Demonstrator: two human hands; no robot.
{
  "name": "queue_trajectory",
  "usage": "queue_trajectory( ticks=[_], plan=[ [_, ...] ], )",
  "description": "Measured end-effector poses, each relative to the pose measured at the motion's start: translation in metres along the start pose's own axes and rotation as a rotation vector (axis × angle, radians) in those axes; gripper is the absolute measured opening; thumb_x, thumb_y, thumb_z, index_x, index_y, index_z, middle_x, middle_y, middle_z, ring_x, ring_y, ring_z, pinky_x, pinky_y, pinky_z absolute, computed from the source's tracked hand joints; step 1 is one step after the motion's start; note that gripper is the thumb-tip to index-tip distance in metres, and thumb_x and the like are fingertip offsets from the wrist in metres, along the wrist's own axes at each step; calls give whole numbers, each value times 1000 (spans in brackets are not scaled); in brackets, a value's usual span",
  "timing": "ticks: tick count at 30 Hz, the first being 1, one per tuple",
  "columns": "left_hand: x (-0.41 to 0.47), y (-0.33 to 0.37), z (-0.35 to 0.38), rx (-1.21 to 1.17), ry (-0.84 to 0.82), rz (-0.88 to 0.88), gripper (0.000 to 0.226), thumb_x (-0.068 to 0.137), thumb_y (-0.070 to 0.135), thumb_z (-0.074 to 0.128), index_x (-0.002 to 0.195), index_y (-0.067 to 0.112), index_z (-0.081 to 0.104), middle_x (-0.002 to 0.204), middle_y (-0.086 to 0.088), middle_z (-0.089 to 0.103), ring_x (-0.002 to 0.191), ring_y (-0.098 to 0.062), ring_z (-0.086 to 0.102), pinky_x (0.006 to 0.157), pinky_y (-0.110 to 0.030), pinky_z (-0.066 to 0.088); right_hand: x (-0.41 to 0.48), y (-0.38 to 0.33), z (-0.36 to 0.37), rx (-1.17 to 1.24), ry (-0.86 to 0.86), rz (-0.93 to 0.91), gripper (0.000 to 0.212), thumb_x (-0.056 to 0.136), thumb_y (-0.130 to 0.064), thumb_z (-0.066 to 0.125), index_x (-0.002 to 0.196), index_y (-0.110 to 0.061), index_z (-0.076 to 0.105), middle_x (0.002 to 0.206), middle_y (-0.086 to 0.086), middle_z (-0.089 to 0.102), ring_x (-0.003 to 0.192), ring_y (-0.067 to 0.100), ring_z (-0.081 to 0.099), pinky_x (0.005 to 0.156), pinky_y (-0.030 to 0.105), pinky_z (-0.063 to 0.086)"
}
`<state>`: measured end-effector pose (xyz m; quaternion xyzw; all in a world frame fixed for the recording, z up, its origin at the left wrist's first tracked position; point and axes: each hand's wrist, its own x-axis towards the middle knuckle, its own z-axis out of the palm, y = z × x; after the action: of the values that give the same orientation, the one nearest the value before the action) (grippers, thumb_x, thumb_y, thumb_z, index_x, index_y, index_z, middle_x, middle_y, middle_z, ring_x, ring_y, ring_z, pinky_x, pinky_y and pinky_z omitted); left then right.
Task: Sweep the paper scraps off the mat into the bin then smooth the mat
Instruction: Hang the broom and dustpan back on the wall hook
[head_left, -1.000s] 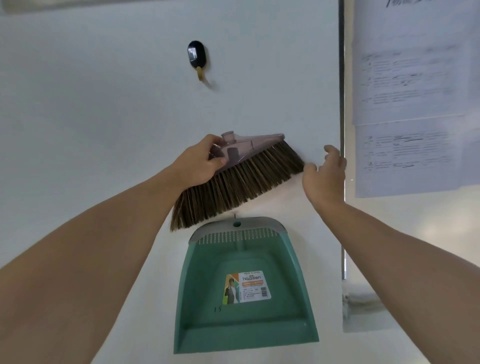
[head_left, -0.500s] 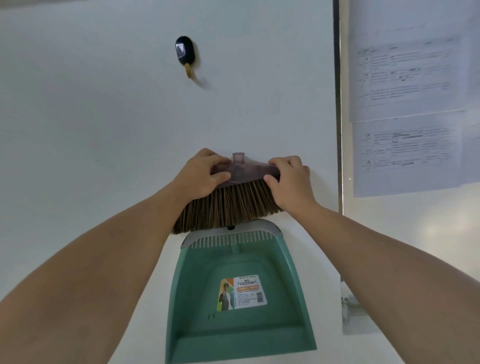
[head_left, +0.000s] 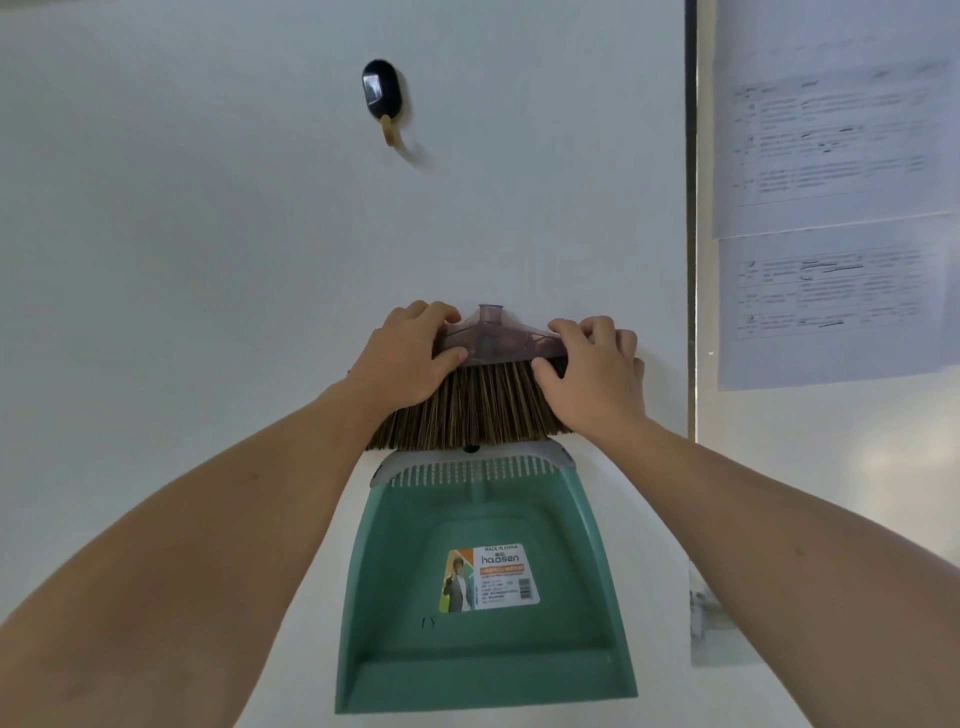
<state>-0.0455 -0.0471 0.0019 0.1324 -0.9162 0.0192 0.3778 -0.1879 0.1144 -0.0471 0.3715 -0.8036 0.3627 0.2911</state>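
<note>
A handle-less broom head (head_left: 485, 384), with brown bristles and a translucent purplish plastic top, is held level against the white wall. My left hand (head_left: 410, 358) grips its left end and my right hand (head_left: 592, 374) grips its right end. Directly below, a green dustpan (head_left: 483, 587) with a grey comb edge and a product sticker hangs flat on the wall, its top just under the bristle tips. No mat, paper scraps or bin are in view.
A black wall hook (head_left: 383, 98) is fixed above and left of the broom head. A dark vertical frame strip (head_left: 691, 218) runs down the right side, with printed paper sheets (head_left: 831, 208) posted beyond it.
The broom head went from tilted in my left hand alone to level with both hands on it. My right hand came in from the wall and closed on its right end.
</note>
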Motion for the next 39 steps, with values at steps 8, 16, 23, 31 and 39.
queue_trajectory(
  ticks=[8,16,23,31,39],
  plan=[
    [-7,2,0,35,27,-54,51,88,42,59,132,20,47,127,-3,52,117,-25,45,97,-48,41,-1,-5,-2,-16,-49,-25,54,92,-48,48,142,-30,38,136,3,37,126,27,28,97,46,34],
    [-18,4,-9,67,57,-126,54,91,46,52,138,22,42,138,-4,47,125,-27,42,102,-49,36,-7,-8,-5,-21,-75,-28,56,94,-50,44,145,-28,35,148,4,31,136,27,21,105,49,30],
    [-49,2,-22,193,2,-204,64,95,55,34,151,25,21,158,-1,22,146,-23,13,116,-49,14,-21,-15,-9,-63,-122,-92,60,96,-55,34,150,-33,24,160,4,13,148,27,-3,115,59,8],
    [-99,16,-51,272,-56,-265,68,94,59,29,152,27,13,161,2,8,148,-20,-2,118,-52,3,-53,-37,-39,-176,-211,-142,66,95,-65,22,153,-38,7,163,2,-5,147,28,-18,114,63,0],
    [-164,52,-101,246,-20,-253,65,96,55,30,152,27,12,161,3,9,148,-19,-1,118,-49,3,-115,-64,-88,-180,-189,-125,62,97,-58,27,153,-34,13,163,2,-1,147,28,-15,112,64,0]
  ],
)
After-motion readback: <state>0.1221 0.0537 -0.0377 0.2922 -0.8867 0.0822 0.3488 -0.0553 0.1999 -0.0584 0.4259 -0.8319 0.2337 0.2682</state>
